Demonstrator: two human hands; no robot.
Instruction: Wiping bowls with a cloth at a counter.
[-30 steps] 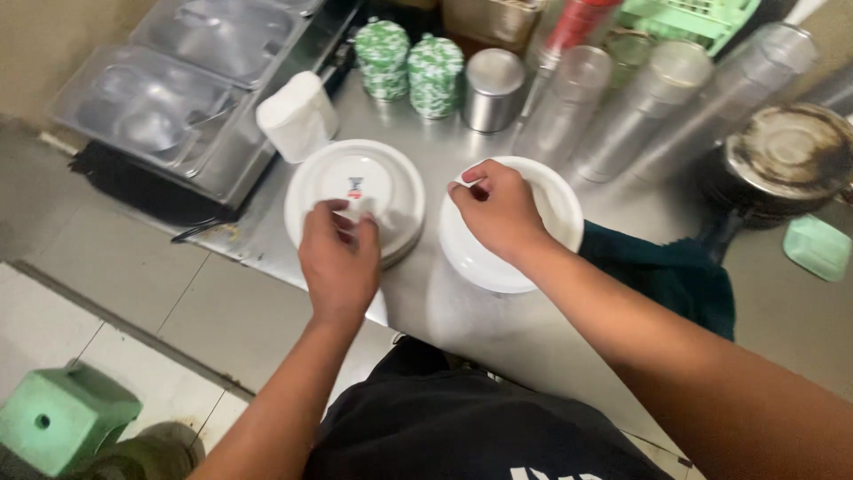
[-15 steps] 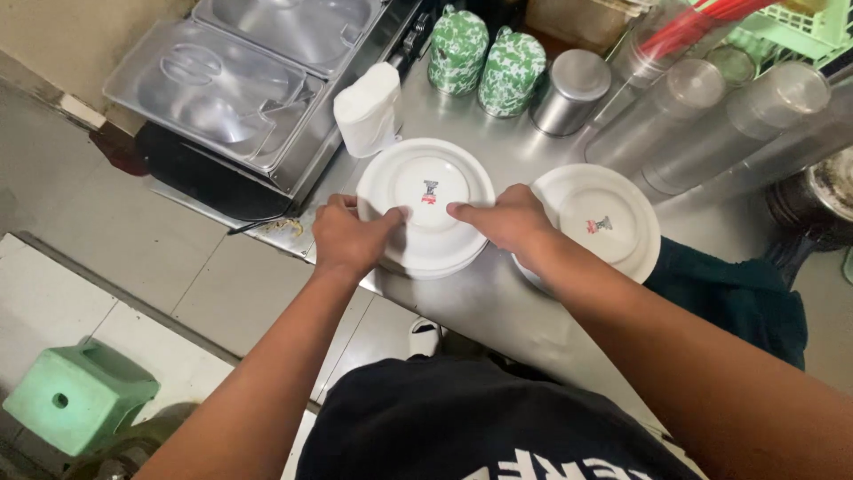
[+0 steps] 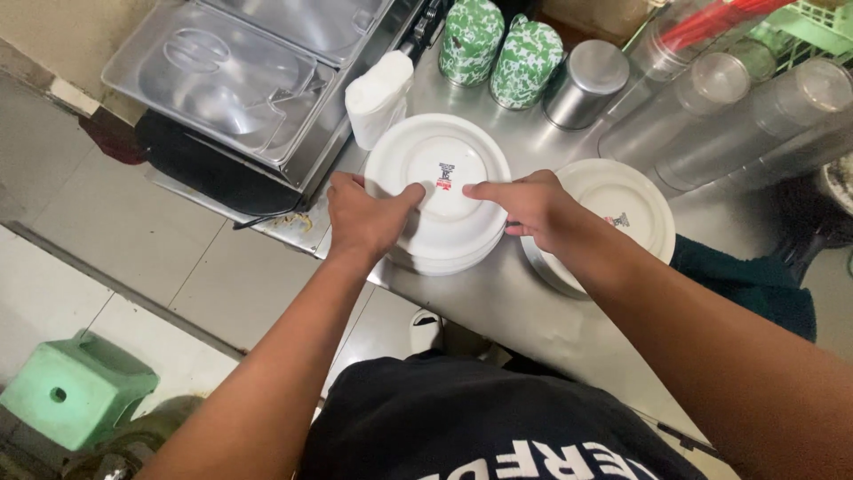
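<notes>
Both hands have closed in, left hand (image 3: 362,218) and right hand (image 3: 524,206) gripping the upturned plate stack (image 3: 440,191); best keep it level and squared.

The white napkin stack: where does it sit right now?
In the head view, the white napkin stack stands on the steel counter, just left of the upturned plate stack and beside the steel lidded bins.

Red-black marks (image 3: 444,172) on plate undersides, prob. stamps
</notes>
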